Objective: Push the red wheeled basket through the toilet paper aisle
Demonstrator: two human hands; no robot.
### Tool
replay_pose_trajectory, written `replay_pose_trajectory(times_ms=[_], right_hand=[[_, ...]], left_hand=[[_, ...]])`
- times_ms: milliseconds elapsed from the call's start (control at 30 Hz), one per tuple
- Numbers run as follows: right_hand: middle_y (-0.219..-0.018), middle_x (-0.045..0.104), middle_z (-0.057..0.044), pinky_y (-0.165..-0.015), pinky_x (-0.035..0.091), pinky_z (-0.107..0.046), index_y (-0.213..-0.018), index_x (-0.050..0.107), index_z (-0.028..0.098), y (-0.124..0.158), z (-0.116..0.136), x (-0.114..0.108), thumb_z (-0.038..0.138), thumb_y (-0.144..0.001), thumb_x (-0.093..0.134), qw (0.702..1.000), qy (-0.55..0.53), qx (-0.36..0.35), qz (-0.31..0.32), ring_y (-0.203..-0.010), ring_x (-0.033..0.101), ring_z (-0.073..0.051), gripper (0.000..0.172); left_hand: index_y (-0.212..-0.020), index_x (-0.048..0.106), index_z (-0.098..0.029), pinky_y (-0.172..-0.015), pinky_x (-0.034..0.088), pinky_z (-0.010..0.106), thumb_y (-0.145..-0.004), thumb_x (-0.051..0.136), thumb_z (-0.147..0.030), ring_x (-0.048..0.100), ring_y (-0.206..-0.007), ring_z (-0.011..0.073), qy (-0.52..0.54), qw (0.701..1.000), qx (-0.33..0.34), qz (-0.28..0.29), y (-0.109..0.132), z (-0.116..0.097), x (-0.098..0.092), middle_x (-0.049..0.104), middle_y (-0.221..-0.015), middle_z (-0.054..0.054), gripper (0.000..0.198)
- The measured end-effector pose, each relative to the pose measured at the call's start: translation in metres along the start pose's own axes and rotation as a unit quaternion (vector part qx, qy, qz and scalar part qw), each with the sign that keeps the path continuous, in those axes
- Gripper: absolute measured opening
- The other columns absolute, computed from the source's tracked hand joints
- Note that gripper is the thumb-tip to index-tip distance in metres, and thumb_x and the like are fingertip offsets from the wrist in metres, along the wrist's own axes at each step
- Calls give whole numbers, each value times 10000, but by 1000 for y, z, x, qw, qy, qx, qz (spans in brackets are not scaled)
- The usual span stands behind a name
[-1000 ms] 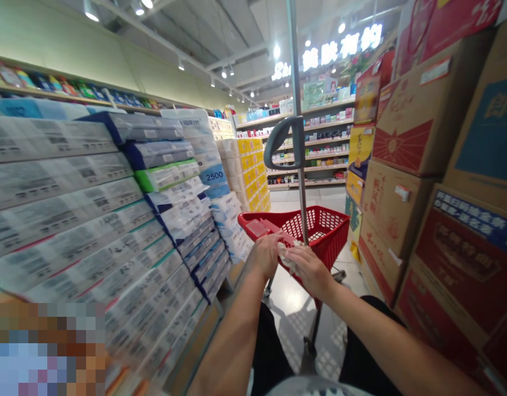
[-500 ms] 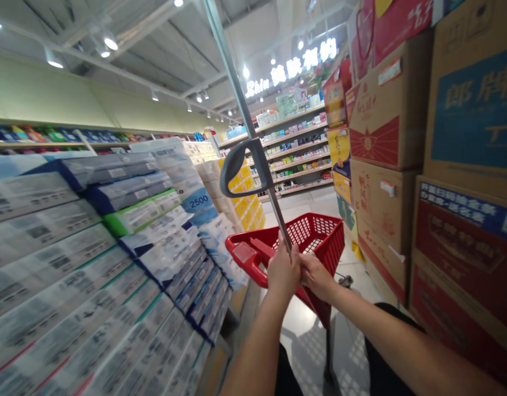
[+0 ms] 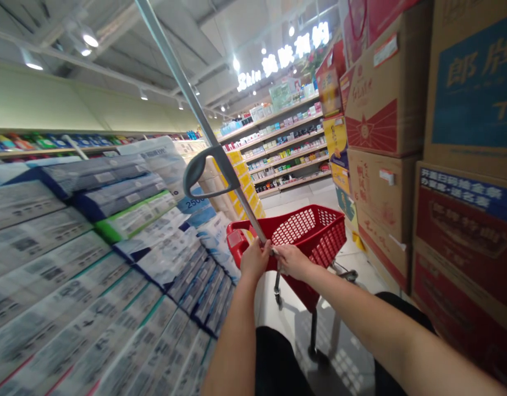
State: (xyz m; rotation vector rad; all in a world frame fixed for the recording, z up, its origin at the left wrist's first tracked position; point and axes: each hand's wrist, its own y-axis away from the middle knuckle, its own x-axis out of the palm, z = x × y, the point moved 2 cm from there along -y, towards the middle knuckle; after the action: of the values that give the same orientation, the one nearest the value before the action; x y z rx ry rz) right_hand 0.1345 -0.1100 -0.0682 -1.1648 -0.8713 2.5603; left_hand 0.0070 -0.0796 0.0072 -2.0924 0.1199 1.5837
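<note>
A long silvery metal pole (image 3: 248,208) with a grey plastic loop handle (image 3: 212,175) slants from the upper left down to my hands. Wrapped around its lower part is my left hand (image 3: 255,259), fingers closed. My right hand (image 3: 293,262) pinches at the pole's lower end, right beside the left; what exactly lies under its fingertips is partly hidden. Just beyond both hands stands a red plastic shopping cart (image 3: 328,237) with a lattice basket. Its near side is partly covered by my hands.
Packs of paper tissue (image 3: 154,242) are stacked high on the left. Tall stacks of cardboard cartons (image 3: 377,192) line the right. Ahead, shelves (image 3: 286,143) hold many small packages under a lit sign. Pale floor tiles (image 3: 344,352) run between the stacks.
The pole leans further left, its loop handle shifted left and down. Both hands have moved left with it, still together. More of the cart's legs and wheels shows.
</note>
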Motion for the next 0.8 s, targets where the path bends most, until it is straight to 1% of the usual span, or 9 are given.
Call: replay_pose_trajectory(times_ms=[100,200,333,467,533,600,667,733,800], right_hand=[[-1114,639,-59,-934,362,-340,-1146,581,215,-3,10,12,213,-907,452,999,38,2,8,-1059,541,-190,271],[-1150,629,-57,-936,350,-352,-1212,548,229,-1,15,19,261,-924,456,998,64,-13,13,-1066,533,-191,304],[-1155,632,-45,-920,358,-333,-1242,535,255,7,5,20,305,-959,404,996,84,-23,27,-1040,557,-170,316],[-1159,635,-63,-939,371,-327,-1245,548,227,15,-5,23,291,-964,375,995,98,30,13,-1083,557,-171,336],[-1256,587,-66,-961,372,-335,-1284,526,232,15,4,28,286,-957,374,995,97,34,-6,-1137,531,-179,365],[-1348,519,-71,-979,366,-358,-1337,481,234,14,19,36,293,-948,378,995,99,10,-13,-1183,500,-196,407],[-1386,479,-82,-994,353,-381,-1375,440,222,14,31,45,294,-940,386,994,103,-21,-11,-1209,476,-210,444],[-1386,478,-90,-1006,339,-386,-1398,409,214,18,34,50,268,-928,403,993,107,-44,-12,-1222,462,-211,473],[-1368,496,-90,-1010,334,-374,-1406,391,215,25,27,52,229,-919,414,992,112,-50,-20,-1224,462,-199,488]], left_hand=[[-995,662,-172,-718,464,305,-909,264,-613,665,-907,253,-58,998,-30,16,-6,14,0,712,-923,120,601],[-956,700,-133,-728,473,345,-890,205,-657,667,-885,285,-120,991,-52,21,-8,25,1,707,-915,163,724],[-940,723,-143,-735,475,344,-909,183,-614,669,-867,277,-148,988,-52,3,-8,42,2,712,-887,153,717],[-865,742,-138,-704,472,323,-911,222,-586,673,-826,266,-159,985,-55,-31,-7,57,5,712,-840,149,687],[-841,745,-136,-687,467,312,-911,253,-564,673,-805,259,-166,983,-55,-51,-7,62,6,711,-823,145,656],[-832,745,-140,-675,459,297,-911,271,-549,672,-789,246,-167,983,-51,-63,-7,64,8,711,-817,136,631],[-823,743,-146,-665,450,285,-910,281,-542,671,-780,235,-165,983,-45,-72,-7,67,9,712,-814,127,615],[-813,739,-151,-657,444,279,-908,294,-537,669,-771,229,-163,982,-42,-80,-6,68,10,712,-805,122,597],[-808,737,-154,-654,440,277,-904,304,-535,667,-761,225,-162,982,-46,-86,-5,70,11,710,-792,119,585]])
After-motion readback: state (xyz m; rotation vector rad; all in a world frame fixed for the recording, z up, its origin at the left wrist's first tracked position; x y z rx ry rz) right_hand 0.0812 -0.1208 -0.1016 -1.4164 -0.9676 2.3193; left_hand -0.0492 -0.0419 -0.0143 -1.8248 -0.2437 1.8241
